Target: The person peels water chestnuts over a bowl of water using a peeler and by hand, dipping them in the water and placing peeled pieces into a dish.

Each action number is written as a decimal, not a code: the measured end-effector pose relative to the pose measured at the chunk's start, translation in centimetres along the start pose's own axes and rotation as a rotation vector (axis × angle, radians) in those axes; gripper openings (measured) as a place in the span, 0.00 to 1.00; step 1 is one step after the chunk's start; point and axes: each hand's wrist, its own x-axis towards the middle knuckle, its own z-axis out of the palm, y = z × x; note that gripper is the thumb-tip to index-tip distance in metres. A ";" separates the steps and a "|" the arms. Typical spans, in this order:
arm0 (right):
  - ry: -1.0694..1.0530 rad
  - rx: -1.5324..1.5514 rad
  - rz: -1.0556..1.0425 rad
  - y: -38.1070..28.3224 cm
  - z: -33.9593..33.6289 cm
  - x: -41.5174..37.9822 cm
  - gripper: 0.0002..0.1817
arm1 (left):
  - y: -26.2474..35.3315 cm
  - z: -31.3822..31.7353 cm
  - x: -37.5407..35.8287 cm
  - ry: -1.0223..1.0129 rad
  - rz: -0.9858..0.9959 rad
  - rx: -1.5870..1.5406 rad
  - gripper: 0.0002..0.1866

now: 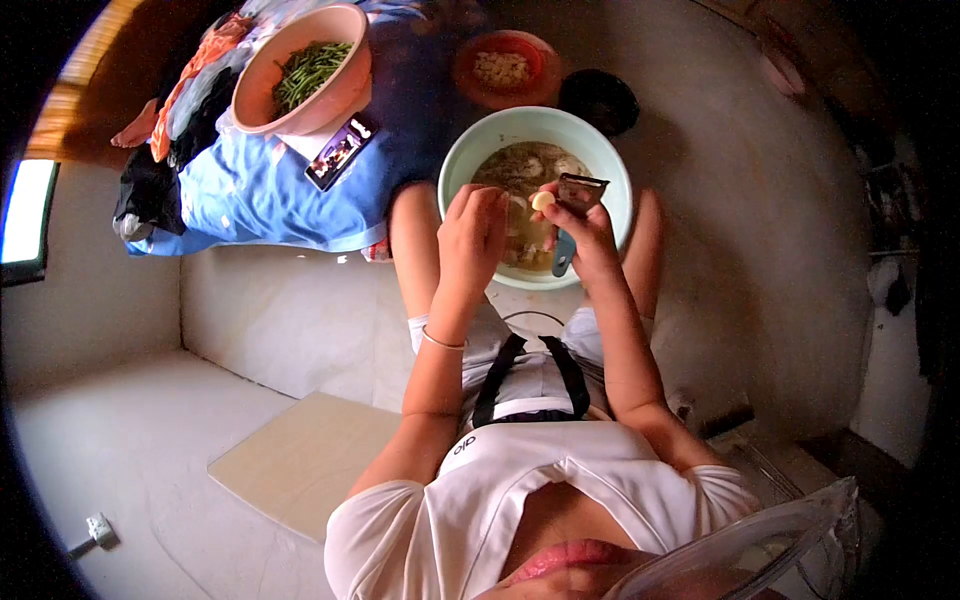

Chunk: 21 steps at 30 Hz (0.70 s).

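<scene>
My right hand [592, 238] is closed around a Y-shaped tool that looks like a peeler [563, 254], its grey-green handle pointing down and its dark-edged head up. The same hand's fingertips pinch a small, pale, rounded piece [542, 201], perhaps a garlic clove. To its left, my left hand [472, 238] hangs over the basin rim with fingers curled together; whatever they may hold is hidden. Below both hands, a pale green basin [450, 165] stands between my knees. It contains murky brownish water with pale bits [520, 165] in it.
Beyond the basin are a red bowl [548, 62] of pale pieces and a black bowl [600, 103]. A pink basin [355, 70] of green beans and a lit phone [340, 153] rest on blue bedding [270, 205] at left. Clothes [205, 90] lie there too. A tile [300, 460] lies behind.
</scene>
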 end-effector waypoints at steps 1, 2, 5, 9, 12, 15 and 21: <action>-0.009 0.021 0.025 -0.1 0.0 0.0 0.16 | -0.2 0.2 -0.1 -0.012 -0.049 -0.063 0.04; -0.021 0.019 0.026 -0.2 0.2 -0.1 0.15 | 0.3 0.1 0.0 -0.033 -0.076 -0.154 0.05; -0.031 0.018 0.031 -0.5 0.4 -0.1 0.13 | 0.9 -0.5 0.2 -0.097 -0.112 -0.244 0.07; -0.021 0.012 0.029 -0.1 0.1 -0.2 0.15 | 1.7 -1.0 0.3 -0.190 -0.149 -0.263 0.09; -0.013 -0.001 0.029 0.0 0.1 -0.1 0.15 | 1.5 -0.9 0.1 -0.196 -0.140 -0.280 0.09; -0.018 -0.015 0.003 -0.6 0.8 -0.4 0.12 | 0.2 0.1 -0.7 -0.103 -0.263 -0.467 0.11; -0.181 0.165 -0.011 0.0 -0.2 -0.3 0.13 | -6.8 4.2 -1.6 -0.376 -0.319 -0.225 0.15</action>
